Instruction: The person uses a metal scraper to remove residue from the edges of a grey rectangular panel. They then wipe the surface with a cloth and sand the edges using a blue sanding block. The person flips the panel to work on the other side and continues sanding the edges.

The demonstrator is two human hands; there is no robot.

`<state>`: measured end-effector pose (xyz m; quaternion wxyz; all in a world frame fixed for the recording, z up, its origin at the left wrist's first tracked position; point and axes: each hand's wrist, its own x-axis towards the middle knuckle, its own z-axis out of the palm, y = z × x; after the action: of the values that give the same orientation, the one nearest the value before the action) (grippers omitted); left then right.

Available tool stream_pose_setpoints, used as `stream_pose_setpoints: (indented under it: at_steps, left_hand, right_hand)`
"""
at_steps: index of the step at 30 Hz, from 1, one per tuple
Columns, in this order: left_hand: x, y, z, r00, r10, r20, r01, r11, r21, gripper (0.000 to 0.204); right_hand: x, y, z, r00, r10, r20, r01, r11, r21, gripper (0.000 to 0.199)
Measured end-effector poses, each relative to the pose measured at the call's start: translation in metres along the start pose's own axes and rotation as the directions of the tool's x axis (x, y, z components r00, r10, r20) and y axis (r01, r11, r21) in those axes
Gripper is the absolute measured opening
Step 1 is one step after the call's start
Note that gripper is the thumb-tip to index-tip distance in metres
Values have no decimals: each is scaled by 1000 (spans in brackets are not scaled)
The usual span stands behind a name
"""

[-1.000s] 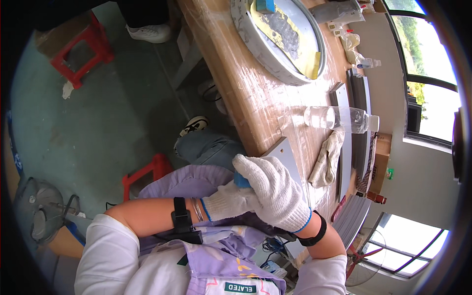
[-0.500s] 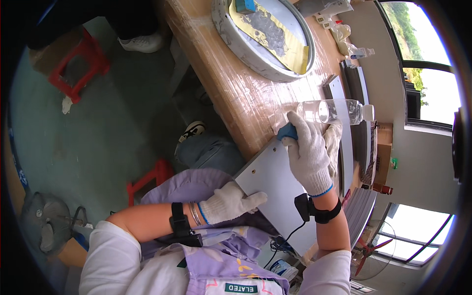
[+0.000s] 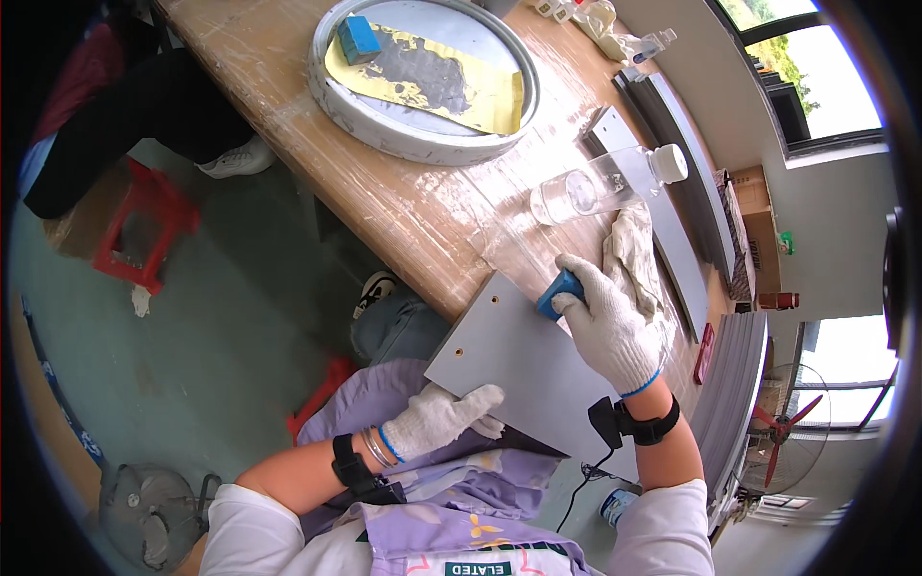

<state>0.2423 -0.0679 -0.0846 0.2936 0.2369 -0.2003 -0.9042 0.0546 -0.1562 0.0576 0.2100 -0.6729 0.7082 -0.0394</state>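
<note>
Apart now, after being together one second ago: right hand [image 3: 613, 331], with the blue block [image 3: 560, 291], has gone out to the far long edge of the gray board [image 3: 523, 365]; left hand [image 3: 432, 420] is at the near edge. Left: thumb on top, fingers tucked below — clamped on the board. Right: fingers closed round the block; whether block touches board, cannot tell. Board sits at the edge of the table [image 3: 432, 226], partly jutting past it toward the person.

Technique (judgement): keep the left hold firm so the overhang does not rock; block square to the edge, pressure light and even, fingertips back from the corner. Clear bottle [image 3: 591, 189] and crumpled cloth [image 3: 631, 245] lie near the right hand — mind them.

Orientation: board's long axis runs diagonally, upper left to lower right of the view; end with two small holes [image 3: 459, 352] points upper left. Block's exposed end faces lower left; its long axis is mostly hidden by fingers.
</note>
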Motion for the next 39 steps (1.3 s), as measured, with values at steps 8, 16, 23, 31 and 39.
stream_pose_setpoints:
  at_steps: [8,16,23,31,39]
  left_hand:
    - [11,-8,17,994,-105,34,104,994,30,28]
    - [12,-22,10,989,26,145,-16,998,-67,26]
    - [16,-17,15,987,-11,159,-10,992,129,43]
    - [13,-21,11,990,39,138,-60,987,146,46]
    - [13,-25,21,999,32,44,-39,983,179,46]
  right_hand:
    - [14,-38,22,981,120,-154,-96,984,153,47]
    - [-100,90,-12,792,577,-201,-598,799,-66,44]
    - [-65,35,15,911,244,-333,-193,965,177,41]
    - [-145,142,-9,836,387,-388,-435,899,-41,35]
    - [-112,98,12,882,209,-423,-140,972,189,43]
